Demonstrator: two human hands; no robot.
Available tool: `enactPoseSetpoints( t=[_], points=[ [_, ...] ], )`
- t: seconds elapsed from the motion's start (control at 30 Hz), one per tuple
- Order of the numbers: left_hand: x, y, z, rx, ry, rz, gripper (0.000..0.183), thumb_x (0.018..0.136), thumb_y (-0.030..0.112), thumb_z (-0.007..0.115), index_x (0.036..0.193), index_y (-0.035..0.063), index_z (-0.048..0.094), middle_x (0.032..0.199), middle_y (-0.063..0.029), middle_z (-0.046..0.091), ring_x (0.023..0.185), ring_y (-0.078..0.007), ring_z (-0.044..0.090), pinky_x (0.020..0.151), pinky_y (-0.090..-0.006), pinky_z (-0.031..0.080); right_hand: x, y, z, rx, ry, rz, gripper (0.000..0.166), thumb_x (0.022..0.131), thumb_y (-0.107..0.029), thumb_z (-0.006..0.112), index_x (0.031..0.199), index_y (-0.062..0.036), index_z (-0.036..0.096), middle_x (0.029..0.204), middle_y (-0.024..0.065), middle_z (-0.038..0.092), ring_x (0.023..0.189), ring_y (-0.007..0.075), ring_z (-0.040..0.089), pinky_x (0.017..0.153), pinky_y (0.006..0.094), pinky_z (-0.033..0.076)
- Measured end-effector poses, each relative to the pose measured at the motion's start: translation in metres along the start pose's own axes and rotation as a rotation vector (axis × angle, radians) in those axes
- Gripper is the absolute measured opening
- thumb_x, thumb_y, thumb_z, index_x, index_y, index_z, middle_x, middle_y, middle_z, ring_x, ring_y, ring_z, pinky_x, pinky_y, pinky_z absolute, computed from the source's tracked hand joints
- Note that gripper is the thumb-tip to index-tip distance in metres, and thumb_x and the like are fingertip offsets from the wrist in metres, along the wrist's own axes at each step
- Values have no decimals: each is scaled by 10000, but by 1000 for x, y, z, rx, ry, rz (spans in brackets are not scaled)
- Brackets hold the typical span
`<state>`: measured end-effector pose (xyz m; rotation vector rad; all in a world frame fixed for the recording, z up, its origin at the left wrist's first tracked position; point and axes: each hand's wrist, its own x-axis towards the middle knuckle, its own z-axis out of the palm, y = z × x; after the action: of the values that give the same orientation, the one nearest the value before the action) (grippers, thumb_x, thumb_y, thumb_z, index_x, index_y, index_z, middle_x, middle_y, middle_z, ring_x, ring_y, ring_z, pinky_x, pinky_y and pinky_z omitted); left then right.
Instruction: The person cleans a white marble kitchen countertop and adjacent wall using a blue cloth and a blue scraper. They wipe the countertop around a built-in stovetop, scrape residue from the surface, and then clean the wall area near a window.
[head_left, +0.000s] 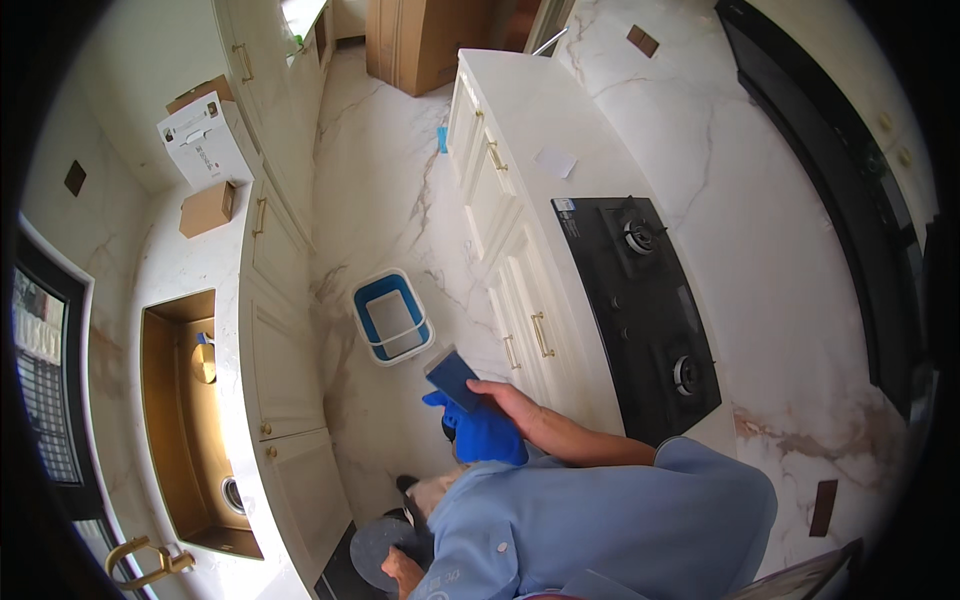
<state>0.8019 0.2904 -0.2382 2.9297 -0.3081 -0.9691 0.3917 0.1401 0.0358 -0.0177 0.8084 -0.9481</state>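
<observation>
My right hand (504, 405) holds a dark blue sponge block (453, 377) with a pale underside, together with a bright blue cloth (487, 433) that hangs below it. At the lower middle, my left hand (400, 568) is closed on a round grey object (384, 545), whose kind I cannot tell. On the marbled floor beyond the sponge stands a white and blue rectangular bucket (391, 318) with its handle lowered across it.
A counter with a black gas hob (637, 315) is at the right. At the left, a counter holds a brass-coloured sink (187, 420), a faucet (150, 562) and boxes (206, 210). A large cardboard box (405, 45) stands at the far end of the floor.
</observation>
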Motion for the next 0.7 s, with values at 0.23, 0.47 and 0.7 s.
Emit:
enactPoseSetpoints(
  t=[0.23, 0.47, 0.7],
  points=[
    [-46, 112, 10, -5, 51, -46, 653, 678, 470, 752, 1108, -15, 674, 1083, -202, 681, 1071, -335, 633, 935, -411, 493, 16, -92, -43, 158, 115, -203, 500, 946, -387, 510, 1235, 17, 571, 1043, 149, 669, 906, 235, 647, 802, 367, 532],
    [-118, 306, 47, 32, 123, 268, 602, 672, 410, 759, 1056, -45, 676, 1057, -242, 676, 1039, -383, 636, 916, -439, 495, 53, -180, -80, 154, 194, -288, 481, 954, -388, 497, 1177, 26, 597, 1027, 140, 675, 883, 230, 649, 789, 343, 526],
    [-166, 466, 86, -36, 99, 353, 553, 651, 405, 768, 1005, -7, 663, 1025, -221, 680, 1008, -378, 639, 886, -439, 497, 100, -316, -84, 79, 220, -410, 463, 960, -385, 487, 1178, 12, 583, 1019, 147, 659, 860, 240, 641, 740, 362, 536]
  ],
)
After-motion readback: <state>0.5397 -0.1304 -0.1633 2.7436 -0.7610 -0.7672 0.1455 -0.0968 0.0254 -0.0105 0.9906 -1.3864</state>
